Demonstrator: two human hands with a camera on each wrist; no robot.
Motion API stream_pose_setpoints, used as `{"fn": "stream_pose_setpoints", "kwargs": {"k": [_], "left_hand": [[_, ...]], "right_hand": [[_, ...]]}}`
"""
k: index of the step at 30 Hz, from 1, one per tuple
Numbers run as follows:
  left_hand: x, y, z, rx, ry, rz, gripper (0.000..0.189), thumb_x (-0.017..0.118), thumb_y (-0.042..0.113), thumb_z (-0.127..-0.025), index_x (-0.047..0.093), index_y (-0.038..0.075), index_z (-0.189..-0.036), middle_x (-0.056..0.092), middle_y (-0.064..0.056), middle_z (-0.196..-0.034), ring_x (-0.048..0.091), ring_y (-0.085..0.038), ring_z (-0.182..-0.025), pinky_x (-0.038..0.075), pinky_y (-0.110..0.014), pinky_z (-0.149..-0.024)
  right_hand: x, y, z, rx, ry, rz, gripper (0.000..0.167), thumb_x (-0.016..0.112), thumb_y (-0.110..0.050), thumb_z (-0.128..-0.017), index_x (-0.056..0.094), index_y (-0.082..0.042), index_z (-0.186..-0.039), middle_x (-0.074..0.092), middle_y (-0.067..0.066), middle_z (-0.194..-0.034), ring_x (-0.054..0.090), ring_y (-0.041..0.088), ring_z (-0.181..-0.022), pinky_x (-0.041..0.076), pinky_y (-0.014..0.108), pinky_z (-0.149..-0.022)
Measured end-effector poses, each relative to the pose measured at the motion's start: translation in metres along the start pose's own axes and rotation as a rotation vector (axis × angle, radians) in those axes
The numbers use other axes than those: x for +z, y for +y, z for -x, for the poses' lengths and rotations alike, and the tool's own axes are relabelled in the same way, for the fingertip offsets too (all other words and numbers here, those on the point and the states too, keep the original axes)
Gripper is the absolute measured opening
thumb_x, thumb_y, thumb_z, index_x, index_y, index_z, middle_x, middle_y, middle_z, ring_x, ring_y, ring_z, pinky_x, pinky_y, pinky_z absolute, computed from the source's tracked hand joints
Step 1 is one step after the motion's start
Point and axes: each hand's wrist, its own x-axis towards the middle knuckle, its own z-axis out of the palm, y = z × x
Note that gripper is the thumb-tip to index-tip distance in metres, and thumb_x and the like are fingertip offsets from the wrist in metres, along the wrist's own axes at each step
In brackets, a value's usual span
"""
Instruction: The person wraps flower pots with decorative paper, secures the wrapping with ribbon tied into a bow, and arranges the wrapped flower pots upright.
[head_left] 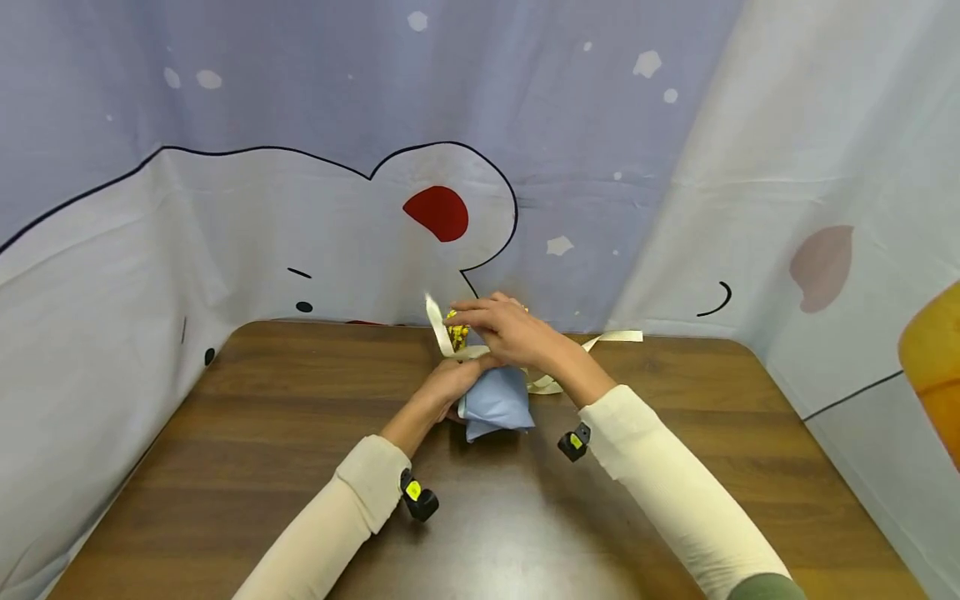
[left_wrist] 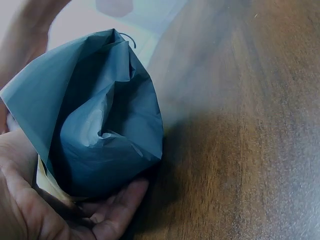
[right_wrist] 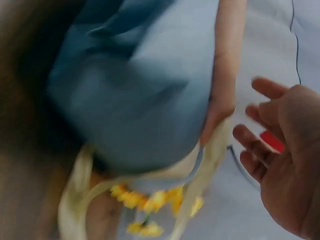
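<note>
A small bouquet wrapped in blue paper (head_left: 497, 402) lies low over the table, its gathered paper end toward me. My left hand (head_left: 452, 380) grips the wrap from the left, fingers curled under it in the left wrist view. Yellow flowers (right_wrist: 155, 200) show at the far end, partly hidden behind my right hand (head_left: 513, 332) in the head view. That hand hovers above the bouquet with fingers loosely spread, and a gap separates it from the paper in the right wrist view. A cream ribbon (head_left: 437, 323) runs around the bouquet, with one end sticking up at the left and another trailing right.
The brown wooden table (head_left: 315, 392) ends at a patterned curtain (head_left: 337, 225) just behind the bouquet. One ribbon tail (head_left: 621, 336) reaches the table's back edge on the right. Small black cameras (head_left: 420, 498) sit at both cuffs.
</note>
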Motion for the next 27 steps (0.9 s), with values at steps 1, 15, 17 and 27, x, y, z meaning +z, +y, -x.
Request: {"fn": "stream_pose_setpoints", "kwargs": {"k": [1,15,17,27], "left_hand": [[0.0,0.0,0.0,0.003,-0.003,0.008,0.082,0.078,0.071,-0.09,0.072,0.003,-0.135,0.076,-0.014,-0.119,0.075,-0.026,-0.094,0.065,-0.042,-0.067],[-0.005,-0.002,-0.003,-0.01,0.007,0.005,0.084,0.079,0.07,-0.09,0.069,0.007,-0.145,0.075,-0.019,-0.133,0.076,-0.031,-0.106,0.067,-0.052,-0.077],[-0.005,-0.002,-0.003,-0.007,0.004,0.006,0.084,0.079,0.07,-0.09,0.069,0.006,-0.144,0.075,-0.019,-0.133,0.076,-0.031,-0.106,0.067,-0.051,-0.077],[-0.006,-0.003,-0.003,-0.004,-0.002,0.008,0.081,0.079,0.068,-0.09,0.07,0.005,-0.14,0.076,-0.018,-0.128,0.076,-0.029,-0.101,0.067,-0.049,-0.074]], "right_hand": [[-0.001,0.004,0.007,0.035,0.009,-0.013,0.041,0.052,-0.005,-0.115,0.074,-0.012,-0.149,0.069,0.013,-0.159,0.065,0.038,-0.131,0.051,0.054,-0.11],[0.015,0.054,0.061,0.349,0.008,-0.241,0.019,0.072,-0.018,-0.11,0.081,-0.004,-0.117,0.081,0.009,-0.103,0.069,0.017,-0.091,0.055,0.033,-0.083],[0.015,0.048,0.051,0.34,0.041,-0.253,0.017,0.071,-0.019,-0.11,0.081,-0.006,-0.111,0.079,0.007,-0.098,0.066,0.016,-0.088,0.053,0.032,-0.08],[0.009,0.027,0.017,0.316,-0.018,-0.203,0.015,0.069,-0.02,-0.11,0.079,-0.009,-0.107,0.076,0.005,-0.097,0.063,0.016,-0.085,0.051,0.033,-0.078]]}}
